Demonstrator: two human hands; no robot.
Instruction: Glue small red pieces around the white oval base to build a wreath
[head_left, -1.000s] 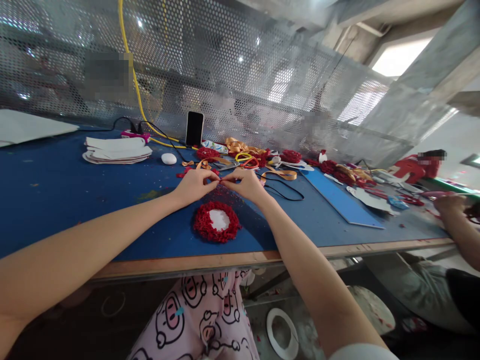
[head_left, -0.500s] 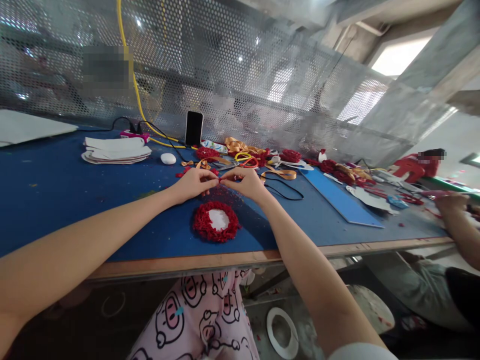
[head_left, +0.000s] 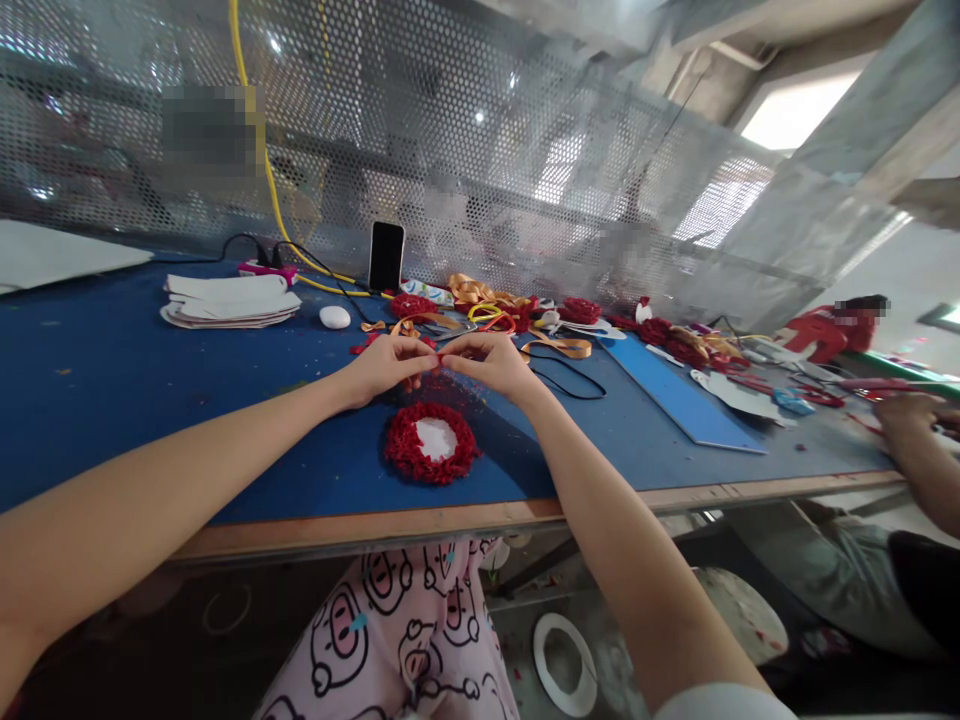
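My left hand (head_left: 386, 370) and my right hand (head_left: 487, 362) meet fingertip to fingertip above the blue tabletop (head_left: 300, 455). Both pinch a small red piece (head_left: 439, 361) between thumbs and forefingers; most of it is hidden, and its kind is too small to make out. Just below them, nearer the table edge, lies a ring of ruffled red trim (head_left: 401, 450) around a white centre (head_left: 436, 439). Red scraps (head_left: 365, 345) lie behind my left hand. Scissors (head_left: 459, 329) rest just beyond the fingers.
Behind are a phone (head_left: 386, 257), white cut sheets (head_left: 231, 300), a white mouse-shaped object (head_left: 334, 317) and tangled orange ribbon (head_left: 487, 291). A blue board (head_left: 682, 395) and black cord (head_left: 574, 378) lie rightward. Another person's hand (head_left: 911, 415) works at the far right.
My hands stay nearly in place, still pinching the red piece, with slight finger shifts. At the far right, the other person's hand has moved a little.
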